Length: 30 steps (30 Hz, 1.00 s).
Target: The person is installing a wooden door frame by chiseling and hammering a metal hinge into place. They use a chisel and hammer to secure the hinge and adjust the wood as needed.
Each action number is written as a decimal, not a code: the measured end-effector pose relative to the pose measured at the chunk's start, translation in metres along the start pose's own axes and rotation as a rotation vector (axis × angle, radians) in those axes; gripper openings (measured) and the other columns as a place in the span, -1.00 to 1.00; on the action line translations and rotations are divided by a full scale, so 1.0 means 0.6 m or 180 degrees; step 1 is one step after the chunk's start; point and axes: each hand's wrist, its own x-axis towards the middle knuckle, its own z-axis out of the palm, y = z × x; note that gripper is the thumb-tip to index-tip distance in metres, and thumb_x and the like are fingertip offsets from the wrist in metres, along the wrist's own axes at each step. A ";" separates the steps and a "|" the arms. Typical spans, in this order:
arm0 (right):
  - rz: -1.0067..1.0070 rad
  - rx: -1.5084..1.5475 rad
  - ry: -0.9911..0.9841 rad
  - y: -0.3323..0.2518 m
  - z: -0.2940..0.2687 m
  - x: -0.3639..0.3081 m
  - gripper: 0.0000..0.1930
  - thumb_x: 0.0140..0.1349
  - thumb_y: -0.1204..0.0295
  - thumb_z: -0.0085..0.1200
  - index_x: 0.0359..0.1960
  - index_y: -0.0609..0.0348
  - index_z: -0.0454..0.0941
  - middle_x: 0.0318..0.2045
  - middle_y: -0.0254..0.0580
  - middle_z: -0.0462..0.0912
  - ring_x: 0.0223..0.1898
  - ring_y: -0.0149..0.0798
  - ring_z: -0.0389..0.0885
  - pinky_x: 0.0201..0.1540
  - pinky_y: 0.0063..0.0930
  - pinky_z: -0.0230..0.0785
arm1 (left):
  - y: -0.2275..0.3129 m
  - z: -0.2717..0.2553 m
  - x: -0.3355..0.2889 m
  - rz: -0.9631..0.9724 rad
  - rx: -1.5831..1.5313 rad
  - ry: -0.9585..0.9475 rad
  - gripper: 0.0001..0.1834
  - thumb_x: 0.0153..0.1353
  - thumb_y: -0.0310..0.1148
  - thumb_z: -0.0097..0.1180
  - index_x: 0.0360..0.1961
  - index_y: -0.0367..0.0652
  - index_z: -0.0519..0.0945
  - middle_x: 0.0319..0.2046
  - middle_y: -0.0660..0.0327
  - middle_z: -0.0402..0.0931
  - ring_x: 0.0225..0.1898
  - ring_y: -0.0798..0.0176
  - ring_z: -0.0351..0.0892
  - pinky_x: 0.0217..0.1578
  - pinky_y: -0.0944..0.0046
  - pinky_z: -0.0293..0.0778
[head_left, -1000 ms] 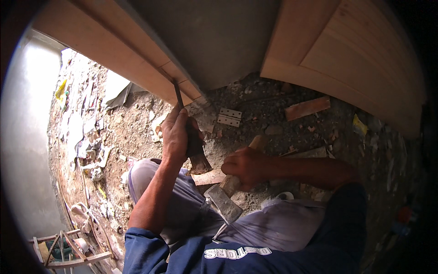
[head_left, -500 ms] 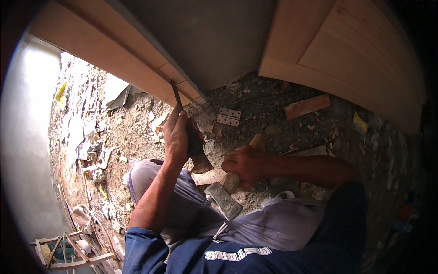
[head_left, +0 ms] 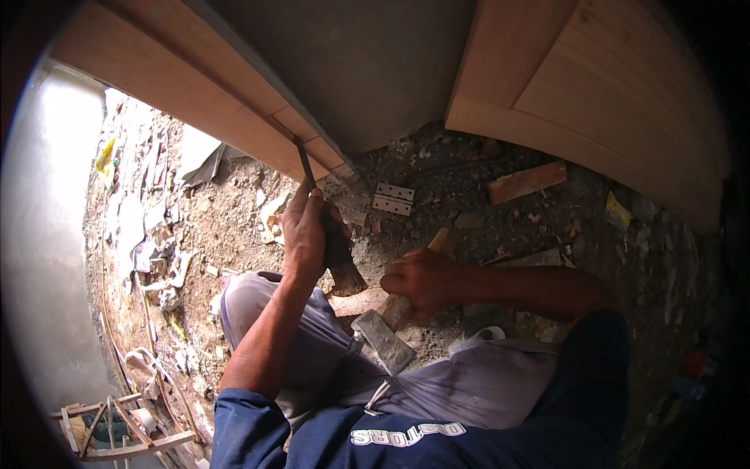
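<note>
My left hand [head_left: 306, 234] is wrapped round a chisel [head_left: 306, 166] with a long dark blade and a thick, frayed wooden butt. Its tip rests against the wooden door frame [head_left: 203, 98], near marked lines close to the frame's lower end. Closed round the wooden handle of a hammer, my right hand [head_left: 422, 285] is low, in front of my lap. The hammer's blocky grey head [head_left: 383, 342] lies toward my body, apart from the chisel's butt. A metal hinge [head_left: 393, 199] with screw holes lies on the ground just beyond my hands.
A panelled wooden door [head_left: 609, 94] stands at the upper right. Near it lie a short wood offcut [head_left: 527, 183] and a yellow wrapper [head_left: 617, 209]. Rubble and scraps cover the ground [head_left: 226, 211]. A wooden-framed stand [head_left: 125, 430] is at the lower left, beside a pale wall [head_left: 47, 234].
</note>
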 end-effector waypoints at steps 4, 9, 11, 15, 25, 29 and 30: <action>-0.0095 -0.0048 -0.0001 0.006 0.005 0.000 -0.44 -0.16 -0.02 0.40 -0.39 0.15 0.43 -0.43 -0.13 0.50 -0.38 -0.03 0.61 -0.35 -0.12 0.47 | 0.001 0.002 0.000 -0.0005 0.0005 0.0014 -0.62 0.47 -0.26 -0.11 0.23 -0.13 0.36 -0.60 0.25 0.47 -0.71 0.29 0.52 -0.72 0.28 0.56; 0.0014 -0.0040 -0.0074 0.002 0.002 0.000 -0.44 -0.17 -0.02 0.41 -0.39 0.14 0.42 -0.43 -0.14 0.50 -0.36 -0.03 0.61 -0.33 -0.12 0.48 | -0.001 -0.002 -0.001 -0.0012 0.0041 0.0017 -0.67 0.47 -0.25 -0.11 0.16 -0.14 0.39 -0.59 0.24 0.47 -0.71 0.28 0.52 -0.72 0.27 0.56; 0.0001 -0.0011 -0.0065 0.003 0.004 -0.001 -0.44 -0.17 -0.02 0.40 -0.39 0.15 0.42 -0.43 -0.14 0.50 -0.36 -0.03 0.61 -0.33 -0.13 0.48 | -0.001 -0.002 0.000 -0.0006 0.0071 0.0012 -0.69 0.47 -0.25 -0.10 0.14 -0.14 0.40 -0.59 0.24 0.46 -0.71 0.28 0.52 -0.72 0.27 0.56; -0.0080 0.0005 0.0004 0.008 0.009 -0.001 -0.45 -0.17 -0.01 0.41 -0.39 0.15 0.42 -0.43 -0.14 0.50 -0.36 -0.03 0.61 -0.33 -0.12 0.48 | 0.004 0.004 -0.002 -0.0056 0.0017 0.0025 -0.70 0.47 -0.25 -0.10 0.12 -0.14 0.41 -0.58 0.24 0.46 -0.71 0.28 0.53 -0.71 0.27 0.55; 0.0163 -0.0012 -0.0055 0.000 0.001 0.000 -0.49 -0.23 0.08 0.41 -0.38 0.13 0.44 -0.42 -0.14 0.51 -0.36 -0.01 0.62 -0.31 -0.10 0.49 | -0.002 0.005 0.000 -0.0024 -0.0058 0.0023 -0.75 0.47 -0.25 -0.11 0.03 -0.13 0.42 -0.58 0.23 0.46 -0.70 0.28 0.53 -0.71 0.28 0.55; -0.0131 0.0042 0.0012 0.005 0.006 0.001 -0.53 -0.22 0.13 0.39 -0.39 0.14 0.44 -0.42 -0.11 0.53 -0.35 0.00 0.62 -0.31 -0.10 0.49 | -0.005 0.001 0.002 0.0011 -0.0022 0.0032 -0.75 0.47 -0.24 -0.12 0.04 -0.14 0.41 -0.58 0.23 0.46 -0.70 0.28 0.53 -0.70 0.28 0.55; -0.0228 0.0042 0.0018 0.003 0.004 0.002 -0.55 -0.19 0.14 0.37 -0.39 0.15 0.44 -0.42 -0.09 0.55 -0.35 0.01 0.63 -0.31 -0.08 0.50 | -0.007 0.000 0.003 0.0039 -0.0043 -0.0007 -0.74 0.47 -0.24 -0.12 0.04 -0.14 0.41 -0.58 0.23 0.46 -0.69 0.28 0.53 -0.70 0.28 0.56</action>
